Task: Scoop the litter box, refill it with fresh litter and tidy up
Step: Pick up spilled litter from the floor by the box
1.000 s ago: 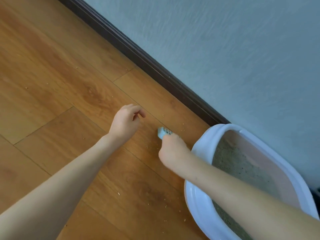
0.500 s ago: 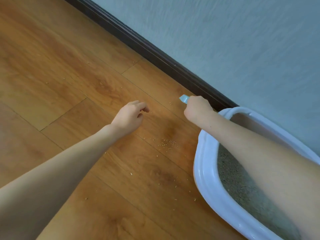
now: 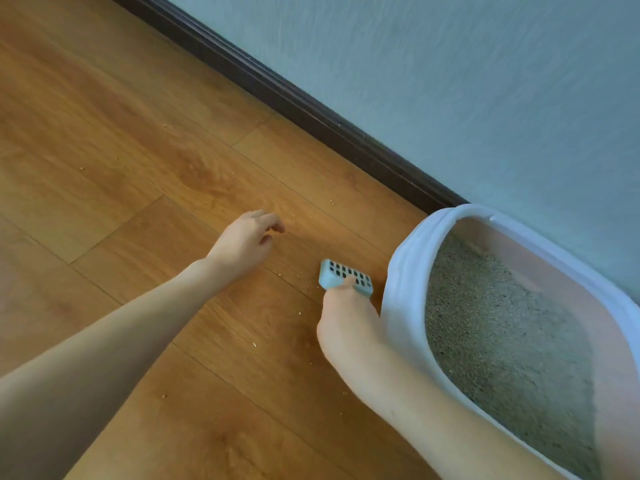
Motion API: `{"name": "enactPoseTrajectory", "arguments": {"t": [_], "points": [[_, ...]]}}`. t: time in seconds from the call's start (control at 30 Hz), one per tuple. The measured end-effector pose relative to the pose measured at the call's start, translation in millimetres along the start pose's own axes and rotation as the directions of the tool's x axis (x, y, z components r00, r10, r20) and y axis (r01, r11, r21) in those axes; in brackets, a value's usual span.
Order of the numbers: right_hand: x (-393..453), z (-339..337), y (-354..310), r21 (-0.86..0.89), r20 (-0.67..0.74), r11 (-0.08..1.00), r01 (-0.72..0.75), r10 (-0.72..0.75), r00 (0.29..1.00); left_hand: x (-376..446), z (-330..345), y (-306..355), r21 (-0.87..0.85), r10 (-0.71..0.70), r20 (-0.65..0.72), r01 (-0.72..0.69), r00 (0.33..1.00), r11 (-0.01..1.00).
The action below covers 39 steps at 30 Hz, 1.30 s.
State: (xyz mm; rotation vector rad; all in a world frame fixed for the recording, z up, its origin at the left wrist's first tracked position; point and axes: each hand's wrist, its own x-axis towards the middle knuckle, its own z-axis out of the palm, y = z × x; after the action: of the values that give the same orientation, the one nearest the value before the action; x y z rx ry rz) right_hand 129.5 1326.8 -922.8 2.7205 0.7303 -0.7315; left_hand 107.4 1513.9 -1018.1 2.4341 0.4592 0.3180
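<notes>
the right hand grips a pale blue slotted scoop, thumb pressed on its perforated face; the handle is hidden inside the fist, so how the other fingers wrap it cannot be told. the scoop's head is low over the wooden floor, and whether its edge touches the boards cannot be made out. it lies just beside the near left wall of the white litter box, long axis running away from the wrist toward the dark skirting board.

what the next sweep seems to turn on: the scattered litter crumbs lie to the left of the scoop's head, between it and the left hand, with more strewn toward the near edge of the floor. the right hand is plainly nearer them. the left hand hovers over the floor with fingers loosely curled, holding nothing.

the box holds grey litter; its far end is cut off by the frame and partly covered by the right forearm.
</notes>
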Motion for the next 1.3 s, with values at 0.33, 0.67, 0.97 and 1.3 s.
{"name": "enactPoseTrajectory", "arguments": {"t": [0.33,0.67,0.97,1.3], "points": [[89,-77,4,0.096,-0.326,0.991,0.091,-0.055,0.944,-8,-16,-11,0.013,-0.042,-0.015,0.042,0.999,0.999],[66,-18,-3,-0.009,-0.206,0.987,0.163,-0.161,0.965,-14,-20,-25,-0.002,-0.077,-0.063,0.077,0.995,0.997],[22,-10,25,0.006,-0.254,0.971,0.240,-0.230,0.939,-25,-35,-45,-0.021,-0.138,-0.175,0.136,0.975,0.990],[91,-21,-37,-0.098,-0.301,0.943,0.318,-0.333,0.894,-36,-53,-58,-0.017,-0.234,-0.249,0.237,0.940,0.971]]}}
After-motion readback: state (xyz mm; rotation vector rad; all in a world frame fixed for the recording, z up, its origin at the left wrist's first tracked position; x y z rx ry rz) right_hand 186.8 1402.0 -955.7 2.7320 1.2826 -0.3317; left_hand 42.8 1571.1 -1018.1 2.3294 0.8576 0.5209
